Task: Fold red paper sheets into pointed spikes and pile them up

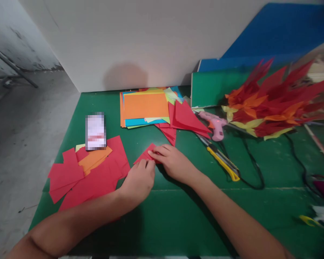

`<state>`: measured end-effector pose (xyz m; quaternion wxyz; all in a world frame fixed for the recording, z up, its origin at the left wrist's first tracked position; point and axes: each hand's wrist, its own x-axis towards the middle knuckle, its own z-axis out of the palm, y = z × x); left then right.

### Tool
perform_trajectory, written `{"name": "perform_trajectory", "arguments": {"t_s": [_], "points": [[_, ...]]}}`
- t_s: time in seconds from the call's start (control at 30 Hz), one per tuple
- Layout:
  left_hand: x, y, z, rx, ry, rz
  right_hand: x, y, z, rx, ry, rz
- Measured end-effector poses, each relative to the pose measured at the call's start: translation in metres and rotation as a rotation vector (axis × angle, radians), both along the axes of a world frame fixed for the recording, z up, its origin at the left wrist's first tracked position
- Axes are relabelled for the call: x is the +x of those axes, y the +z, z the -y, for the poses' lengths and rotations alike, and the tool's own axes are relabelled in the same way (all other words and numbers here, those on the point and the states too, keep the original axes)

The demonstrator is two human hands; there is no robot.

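Observation:
A small piece of red paper (pixel 145 154), seemingly folded, lies on the green table under both hands. My left hand (pixel 140 180) grips its near edge with curled fingers. From the right, my right hand (pixel 174 162) presses on the paper, thumb and fingertips drawn together at its top. The hands nearly touch each other, and part of the paper is hidden beneath them. Left of my hands spreads a loose pile of red paper pieces (pixel 97 183) with some orange strips (pixel 94 160). Just beyond my right hand rest several folded red triangles (pixel 187 117).
A phone (pixel 95 131) lies on the left pile. Behind sits a stack of coloured sheets (pixel 145 106). To the right are a pink glue gun (pixel 216 124) with a black cord, a yellow utility knife (pixel 224 163) and a red-orange paper arrangement (pixel 275 97). A white board (pixel 151 39) stands behind.

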<state>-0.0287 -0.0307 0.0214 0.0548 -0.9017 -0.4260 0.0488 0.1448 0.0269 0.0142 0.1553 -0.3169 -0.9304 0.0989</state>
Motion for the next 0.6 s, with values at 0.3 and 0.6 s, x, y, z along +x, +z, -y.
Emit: {"name": "perform_trajectory", "arguments": {"t_s": [0.3,0.6], "points": [[-0.009,0.035,-0.042,-0.296,0.024,0.168,0.012,0.017,0.007,-0.101,-0.039,-0.024],[-0.006,0.037,-0.085,-0.328,-0.131,0.207,0.013,0.005,0.004,-0.093,-0.045,-0.02]]}}
